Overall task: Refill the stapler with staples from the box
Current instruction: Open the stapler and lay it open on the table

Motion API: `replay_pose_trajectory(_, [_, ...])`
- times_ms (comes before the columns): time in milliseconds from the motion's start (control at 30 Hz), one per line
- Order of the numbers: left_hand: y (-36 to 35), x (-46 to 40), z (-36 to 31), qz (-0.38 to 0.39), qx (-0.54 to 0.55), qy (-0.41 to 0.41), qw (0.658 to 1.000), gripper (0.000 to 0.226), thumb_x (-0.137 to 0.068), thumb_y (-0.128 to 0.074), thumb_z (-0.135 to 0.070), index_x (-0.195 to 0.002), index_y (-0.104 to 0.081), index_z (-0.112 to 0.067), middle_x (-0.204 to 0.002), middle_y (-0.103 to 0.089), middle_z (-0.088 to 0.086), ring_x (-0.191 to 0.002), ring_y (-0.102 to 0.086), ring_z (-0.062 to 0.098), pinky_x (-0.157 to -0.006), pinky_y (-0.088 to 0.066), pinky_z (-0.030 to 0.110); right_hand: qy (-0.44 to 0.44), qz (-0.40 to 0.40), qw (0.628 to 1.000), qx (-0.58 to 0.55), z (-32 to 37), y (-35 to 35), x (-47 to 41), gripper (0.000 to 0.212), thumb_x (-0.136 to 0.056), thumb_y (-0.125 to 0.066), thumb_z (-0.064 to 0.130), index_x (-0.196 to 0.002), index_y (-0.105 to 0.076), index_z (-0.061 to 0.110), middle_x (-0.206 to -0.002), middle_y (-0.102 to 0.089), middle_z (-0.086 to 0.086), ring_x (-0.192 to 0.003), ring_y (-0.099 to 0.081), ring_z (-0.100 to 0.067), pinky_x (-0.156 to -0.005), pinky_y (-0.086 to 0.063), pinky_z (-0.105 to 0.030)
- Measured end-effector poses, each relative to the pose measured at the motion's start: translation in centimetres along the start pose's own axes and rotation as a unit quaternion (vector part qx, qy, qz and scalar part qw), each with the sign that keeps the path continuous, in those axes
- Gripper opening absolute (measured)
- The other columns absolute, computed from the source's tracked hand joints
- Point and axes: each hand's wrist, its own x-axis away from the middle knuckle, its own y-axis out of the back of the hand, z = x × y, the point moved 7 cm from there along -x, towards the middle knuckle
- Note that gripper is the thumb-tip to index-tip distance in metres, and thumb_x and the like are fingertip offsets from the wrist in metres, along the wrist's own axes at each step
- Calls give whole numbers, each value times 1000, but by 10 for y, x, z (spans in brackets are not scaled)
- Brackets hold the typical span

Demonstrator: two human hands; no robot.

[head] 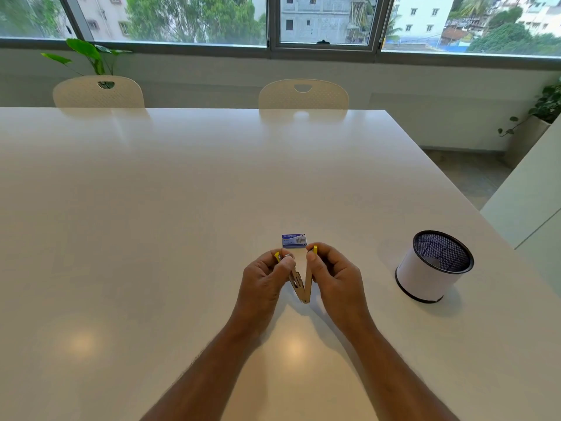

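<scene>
2 hands [264, 278] [337, 275] splaying stapler [303, 287], box [294, 240] just beyond

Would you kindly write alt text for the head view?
Two hands hold a yellow stapler hinged open in a V, left hand and right hand gripping one arm each. A blue staple box lies just beyond on the white table.

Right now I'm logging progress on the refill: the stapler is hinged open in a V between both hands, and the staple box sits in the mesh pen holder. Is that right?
Not quite. The head view shows the staple box lying on the table just beyond the hands, not in the mesh pen holder. The stapler is indeed hinged open between the left hand and right hand.
</scene>
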Motion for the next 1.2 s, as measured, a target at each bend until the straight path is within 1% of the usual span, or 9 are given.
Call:
replay_pose_trajectory(167, [-1, 2, 2, -8, 14, 1, 1000, 20, -102, -60, -11, -113, -77, -8, -109, -74, 29, -96, -71, 29, -97, -57, 49, 15, -12, 1000, -5, 1, 3, 0, 16, -97, -60, 10, -107, -68, 20, -99, -75, 5, -86, -72, -8, -76, -57, -18])
replay_pose_trajectory(267, [5, 1, 6, -48, 35, 16, 998, 24, -103, -56, -2, -105, -79, -8, -99, -79, 20, -93, -75, 28, -99, -58, 52, 45, -5, 999, -9, 5, 3, 1, 15, -95, -62, 1, -105, -66, 11, -91, -73, 11, -86, -71, -8, -75, -56, -18])
replay_pose_trajectory(467, [11, -3, 12, -78, 131, 73, 986, 38, -103, -52, 4, -94, -84, -15, -94, -80, 14, -93, -78, 30, -93, -59, 49, 98, 88, 989, -65, 16, 7, 4, 15, -75, -62, -3, -90, -61, -2, -89, -60, -12, -81, -57, -18, -67, -48, -27])
replay_pose_trajectory(567, [13, -8, 14, -80, 180, 96, 976, 31, -102, -52, 5, -101, -80, -8, -88, -79, 12, -84, -79, 26, -79, -64, 37, 67, 180, 981, -36, 12, 1, 6, 11, -73, -65, -3, -83, -64, 0, -92, -59, -11, -82, -51, -28, -67, -42, -40])
replay_pose_trajectory(700, [14, -12, 16, -74, 207, 109, 969, 29, -103, -50, 4, -103, -77, -2, -87, -78, 13, -77, -78, 21, -71, -65, 32, 34, 249, 968, -5, 3, -8, 11, 9, -75, -63, -9, -80, -65, -1, -93, -60, -5, -86, -54, -26, -70, -43, -42])
replay_pose_trajectory(900, [10, -11, 15, -38, 206, 108, 972, 31, -104, -48, 4, -105, -78, -2, -97, -77, 16, -81, -75, 21, -70, -64, 31, 77, 152, 984, 56, 1, -9, 6, 14, -85, -65, 19, -93, -73, 12, -88, -67, -4, -79, -63, -33, -61, -49, -61])
replay_pose_trajectory(1033, [4, -9, 14, 16, 177, 105, 978, 33, -104, -48, 1, -112, -79, -5, -116, -75, 26, -91, -74, 24, -80, -64, 36, 139, 84, 978, 131, 5, -11, -1, 28, -95, -59, 7, -117, -72, 19, -99, -66, 5, -78, -64, -23, -54, -54, -41])
replay_pose_trajectory(1100, [2, -9, 15, 36, 168, 104, 980, 32, -104, -48, 0, -119, -76, -5, -121, -75, 24, -95, -75, 25, -83, -63, 38, 154, 81, 973, 151, 7, -13, -2, 32, -96, -56, 4, -122, -70, 17, -103, -64, 3, -86, -65, -18, -64, -54, -23])
replay_pose_trajectory(1200, [0, -8, 17, 51, 163, 105, 980, 33, -104, -47, 1, -127, -71, -3, -125, -74, 23, -101, -74, 29, -84, -64, 39, 170, 94, 967, 163, 8, -16, -1, 32, -96, -53, 6, -124, -69, 9, -108, -64, -1, -105, -65, -14, -84, -54, -18])
